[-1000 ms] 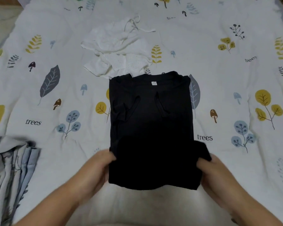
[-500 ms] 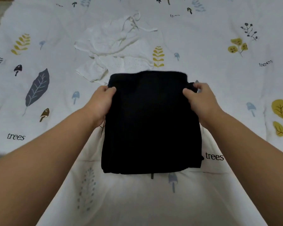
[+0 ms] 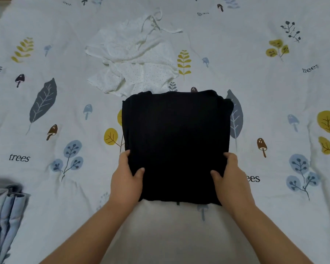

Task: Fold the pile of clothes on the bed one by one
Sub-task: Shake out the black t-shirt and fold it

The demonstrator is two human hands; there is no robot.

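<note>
A black shirt, folded into a neat rectangle, lies on the bed in front of me. My left hand holds its near left edge, thumb on top and fingers tucked under the fabric. My right hand holds the near right edge the same way. Behind the shirt lies a crumpled white dotted garment with thin straps, unfolded.
The bed is covered with a white quilt printed with leaves, mushrooms and the word "trees". A folded light blue and grey striped garment sits at the lower left edge. Plain pale bedding lies between my forearms.
The shirt's bottom half was folded up over its top, hiding the collar. My hands then slid back from the far corners to the near edge.
</note>
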